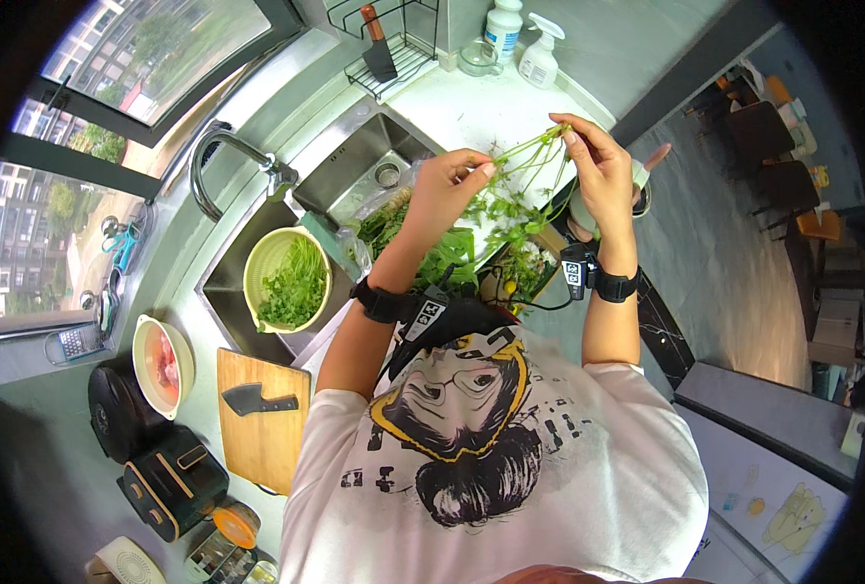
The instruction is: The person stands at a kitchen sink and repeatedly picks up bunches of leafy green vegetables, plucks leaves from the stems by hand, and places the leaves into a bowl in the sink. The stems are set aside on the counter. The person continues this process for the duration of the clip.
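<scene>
My left hand (450,190) pinches the leafy end of a few thin green herb stems (529,155), possibly coriander. Higher and to the right, my right hand (599,171) grips the root end of the same stems between thumb and fingers. The stems stretch between both hands above the white counter. Loose leafy sprigs (509,201) hang and lie below them. Beneath my left forearm are more leafy greens (454,255), partly hidden by the arm, beside a clear plastic bag (355,244). A cream colander (251,266) with picked green herbs (293,285) sits in the left sink basin.
A steel sink basin (337,193) and curved faucet (202,175) lie left. A cleaver (246,399) rests on a wooden cutting board (257,452), near a bowl (140,350) of raw meat. Spray bottle (539,62) and glass cup (478,58) stand behind. Below the counter edge, a container holds trimmings (523,266).
</scene>
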A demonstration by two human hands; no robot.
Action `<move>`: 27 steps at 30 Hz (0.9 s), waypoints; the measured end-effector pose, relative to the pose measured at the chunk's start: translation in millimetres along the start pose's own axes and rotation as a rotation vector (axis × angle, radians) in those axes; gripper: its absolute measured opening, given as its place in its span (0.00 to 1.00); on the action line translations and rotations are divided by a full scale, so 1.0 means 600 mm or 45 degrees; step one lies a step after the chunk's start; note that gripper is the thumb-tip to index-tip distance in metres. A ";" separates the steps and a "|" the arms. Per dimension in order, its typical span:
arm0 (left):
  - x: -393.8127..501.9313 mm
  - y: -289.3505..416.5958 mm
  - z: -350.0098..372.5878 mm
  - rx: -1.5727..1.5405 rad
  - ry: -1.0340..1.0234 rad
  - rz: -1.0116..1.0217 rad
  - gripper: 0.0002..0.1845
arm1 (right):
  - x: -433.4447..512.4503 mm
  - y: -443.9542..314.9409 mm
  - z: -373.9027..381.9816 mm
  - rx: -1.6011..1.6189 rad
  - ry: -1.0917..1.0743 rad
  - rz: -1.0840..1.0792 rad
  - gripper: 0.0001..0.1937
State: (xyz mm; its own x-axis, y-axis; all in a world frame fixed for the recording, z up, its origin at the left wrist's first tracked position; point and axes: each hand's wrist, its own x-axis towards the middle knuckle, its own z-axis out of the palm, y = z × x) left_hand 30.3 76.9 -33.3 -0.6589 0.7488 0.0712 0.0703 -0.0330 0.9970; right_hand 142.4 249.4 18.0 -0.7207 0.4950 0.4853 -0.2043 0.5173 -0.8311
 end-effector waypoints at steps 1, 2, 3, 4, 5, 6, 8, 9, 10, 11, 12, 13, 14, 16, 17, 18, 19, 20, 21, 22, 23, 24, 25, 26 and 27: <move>-0.001 0.002 -0.005 -0.032 -0.008 0.011 0.08 | -0.004 0.002 -0.005 0.015 -0.015 0.031 0.11; -0.001 0.004 -0.011 -0.110 -0.045 0.021 0.08 | -0.008 0.003 -0.010 0.026 -0.031 0.068 0.11; -0.003 0.007 -0.016 -0.108 -0.084 0.018 0.08 | -0.011 0.005 -0.015 0.035 -0.047 0.105 0.11; -0.004 0.008 -0.021 -0.108 -0.121 0.015 0.08 | -0.013 0.006 -0.018 0.069 -0.068 0.136 0.11; -0.004 0.010 -0.024 -0.103 -0.152 -0.003 0.08 | -0.014 0.008 -0.021 0.127 -0.088 0.144 0.12; -0.006 0.012 -0.025 -0.111 -0.155 -0.003 0.08 | -0.014 0.010 -0.022 0.186 -0.109 0.151 0.12; -0.010 0.014 -0.028 -0.123 -0.149 -0.031 0.08 | -0.015 0.014 -0.024 0.281 -0.148 0.155 0.12; -0.012 0.016 -0.028 -0.126 -0.145 -0.035 0.08 | -0.016 0.017 -0.024 0.318 -0.167 0.153 0.13; -0.013 0.018 -0.028 -0.137 -0.143 -0.034 0.08 | -0.017 0.020 -0.023 0.356 -0.178 0.141 0.13; -0.015 0.021 -0.028 -0.148 -0.140 -0.033 0.08 | -0.019 0.022 -0.022 0.463 -0.172 0.207 0.12; -0.017 0.025 -0.029 -0.157 -0.139 -0.026 0.08 | -0.020 0.025 -0.020 0.572 -0.155 0.262 0.11; -0.019 0.029 -0.029 -0.167 -0.138 -0.018 0.08 | -0.022 0.027 -0.017 0.685 -0.185 0.307 0.11; -0.021 0.033 -0.030 -0.176 -0.135 -0.008 0.08 | -0.025 0.028 -0.016 0.832 -0.188 0.392 0.10; -0.026 0.043 -0.030 -0.187 -0.131 -0.005 0.09 | -0.029 0.026 -0.014 1.083 -0.207 0.605 0.11; -0.029 0.048 -0.031 -0.200 -0.132 0.009 0.09 | -0.032 0.024 -0.012 0.945 -0.272 0.573 0.12; -0.031 0.052 -0.030 -0.202 -0.125 0.006 0.09 | -0.036 0.021 -0.008 0.754 -0.251 0.597 0.14; -0.033 0.057 -0.030 -0.212 -0.122 0.017 0.09 | -0.039 0.017 -0.004 0.556 -0.243 0.642 0.15; -0.034 0.061 -0.030 -0.222 -0.120 0.027 0.09 | -0.042 0.014 -0.002 0.571 -0.333 0.543 0.17; -0.036 0.065 -0.031 -0.205 -0.126 0.028 0.09 | -0.044 0.010 0.000 0.556 -0.356 0.548 0.18; -0.038 0.069 -0.034 -0.186 -0.130 0.028 0.09 | -0.044 0.007 0.002 0.547 -0.427 0.543 0.18; -0.040 0.073 -0.036 -0.172 -0.132 0.024 0.09 | -0.045 0.004 0.004 0.539 -0.498 0.539 0.18; -0.041 0.075 -0.037 -0.192 -0.123 0.032 0.09 | -0.043 0.003 0.008 0.558 -0.535 0.463 0.18; -0.042 0.077 -0.038 -0.216 -0.113 0.039 0.09 | -0.044 0.002 0.013 0.521 -0.579 0.434 0.18; -0.042 0.078 -0.040 -0.239 -0.103 0.047 0.09 | -0.044 0.001 0.020 0.498 -0.597 0.389 0.18; -0.042 0.078 -0.041 -0.244 -0.099 0.051 0.09 | -0.044 0.000 0.025 0.473 -0.615 0.344 0.18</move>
State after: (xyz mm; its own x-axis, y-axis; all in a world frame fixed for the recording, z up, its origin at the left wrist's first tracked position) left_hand 31.7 39.9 12.1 -0.5984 0.7928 0.1156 -0.0533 -0.1833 0.9816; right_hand 151.3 225.6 1.3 -0.9767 0.1601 0.1426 -0.1275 0.1014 -0.9866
